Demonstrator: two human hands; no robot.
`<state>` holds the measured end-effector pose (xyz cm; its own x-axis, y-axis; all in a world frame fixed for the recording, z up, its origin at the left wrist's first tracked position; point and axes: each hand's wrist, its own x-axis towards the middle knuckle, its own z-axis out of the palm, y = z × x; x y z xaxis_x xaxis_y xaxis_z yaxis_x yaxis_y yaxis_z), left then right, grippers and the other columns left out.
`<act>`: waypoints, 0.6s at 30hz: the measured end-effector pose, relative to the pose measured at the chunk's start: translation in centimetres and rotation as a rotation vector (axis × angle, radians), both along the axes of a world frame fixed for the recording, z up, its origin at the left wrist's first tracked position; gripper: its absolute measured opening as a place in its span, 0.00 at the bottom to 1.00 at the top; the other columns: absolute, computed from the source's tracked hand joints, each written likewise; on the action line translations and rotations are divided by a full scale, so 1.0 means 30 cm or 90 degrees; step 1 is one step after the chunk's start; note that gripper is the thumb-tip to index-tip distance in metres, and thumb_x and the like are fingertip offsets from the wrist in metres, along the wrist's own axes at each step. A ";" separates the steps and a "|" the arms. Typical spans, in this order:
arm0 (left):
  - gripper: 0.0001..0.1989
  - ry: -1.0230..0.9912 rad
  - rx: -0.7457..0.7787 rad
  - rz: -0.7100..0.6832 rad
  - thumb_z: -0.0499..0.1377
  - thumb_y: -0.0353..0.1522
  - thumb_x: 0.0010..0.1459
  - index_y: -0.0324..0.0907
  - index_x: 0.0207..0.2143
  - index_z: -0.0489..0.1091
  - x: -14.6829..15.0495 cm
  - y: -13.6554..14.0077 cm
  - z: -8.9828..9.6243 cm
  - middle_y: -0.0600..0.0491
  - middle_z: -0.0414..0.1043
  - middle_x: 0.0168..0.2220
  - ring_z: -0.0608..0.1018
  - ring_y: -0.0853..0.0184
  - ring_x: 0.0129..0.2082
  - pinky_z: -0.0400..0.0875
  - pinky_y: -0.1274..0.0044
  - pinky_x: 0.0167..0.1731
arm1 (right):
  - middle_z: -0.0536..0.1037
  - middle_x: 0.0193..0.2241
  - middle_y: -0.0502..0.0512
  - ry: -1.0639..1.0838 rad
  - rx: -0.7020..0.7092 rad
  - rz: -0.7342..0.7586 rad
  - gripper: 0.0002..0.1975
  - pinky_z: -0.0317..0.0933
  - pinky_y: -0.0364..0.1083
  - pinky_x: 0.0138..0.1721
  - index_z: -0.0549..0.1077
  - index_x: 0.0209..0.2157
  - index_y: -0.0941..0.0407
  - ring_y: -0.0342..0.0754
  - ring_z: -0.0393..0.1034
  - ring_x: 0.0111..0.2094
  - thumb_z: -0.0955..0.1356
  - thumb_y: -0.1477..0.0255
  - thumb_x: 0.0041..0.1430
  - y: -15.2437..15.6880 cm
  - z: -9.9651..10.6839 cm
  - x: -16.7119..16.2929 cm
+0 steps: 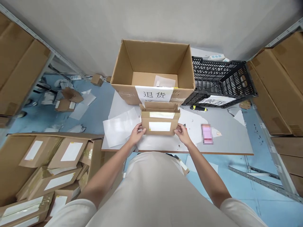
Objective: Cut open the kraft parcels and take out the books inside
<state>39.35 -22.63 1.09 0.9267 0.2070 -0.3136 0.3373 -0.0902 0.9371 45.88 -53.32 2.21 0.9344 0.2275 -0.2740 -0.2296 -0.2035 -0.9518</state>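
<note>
A small cardboard box (146, 126) with white labels sits in front of me on the table, its top flaps raised. My left hand (137, 133) grips its lower left corner, and my right hand (182, 134) grips the lower right one; some fingers are hidden behind the box. Just behind it stands a large open carton (123, 94) with a white paper sign on its front and a pale sheet lying inside. Translucent wrapping sheets (115, 126) lie to the left of my left hand.
A black plastic crate (222, 85) stands at the right rear, with a yellow-black cutter (198, 108) before it. A pink item (207, 134) lies on the white table (229, 135). At lower left, a big carton (13, 154) holds several labelled boxes. Shelving flanks both sides.
</note>
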 end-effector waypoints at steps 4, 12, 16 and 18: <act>0.31 0.005 0.057 0.013 0.61 0.42 0.49 0.40 0.55 0.65 -0.012 -0.025 0.015 0.44 0.67 0.51 0.73 0.65 0.41 0.72 0.73 0.37 | 0.69 0.53 0.60 0.009 -0.022 -0.018 0.33 0.65 0.54 0.50 0.65 0.57 0.51 0.54 0.67 0.50 0.71 0.58 0.49 -0.023 0.041 -0.024; 0.32 0.067 0.142 -0.050 0.61 0.42 0.50 0.41 0.57 0.64 -0.075 -0.054 -0.088 0.43 0.66 0.53 0.72 0.60 0.47 0.71 0.70 0.42 | 0.63 0.59 0.62 0.106 -0.063 0.007 0.41 0.64 0.55 0.53 0.62 0.60 0.52 0.56 0.64 0.55 0.73 0.59 0.43 0.001 -0.012 -0.092; 0.39 0.049 0.229 -0.080 0.66 0.43 0.44 0.43 0.58 0.61 -0.128 -0.026 -0.074 0.42 0.60 0.60 0.66 0.53 0.57 0.67 0.66 0.51 | 0.59 0.62 0.61 0.144 -0.035 0.005 0.42 0.58 0.58 0.57 0.60 0.61 0.49 0.58 0.58 0.61 0.74 0.58 0.44 -0.029 -0.028 -0.117; 0.38 0.059 0.371 -0.012 0.63 0.45 0.47 0.42 0.59 0.60 -0.137 0.017 -0.063 0.40 0.56 0.62 0.59 0.51 0.62 0.58 0.62 0.58 | 0.59 0.63 0.62 0.191 -0.044 -0.015 0.40 0.56 0.58 0.59 0.59 0.61 0.50 0.58 0.57 0.62 0.71 0.56 0.48 -0.028 -0.029 -0.118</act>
<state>35.25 -22.13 -0.79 0.9064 0.3527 -0.2326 0.4081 -0.5888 0.6977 42.34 -54.17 1.34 0.8141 0.1775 -0.5529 -0.5041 -0.2567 -0.8246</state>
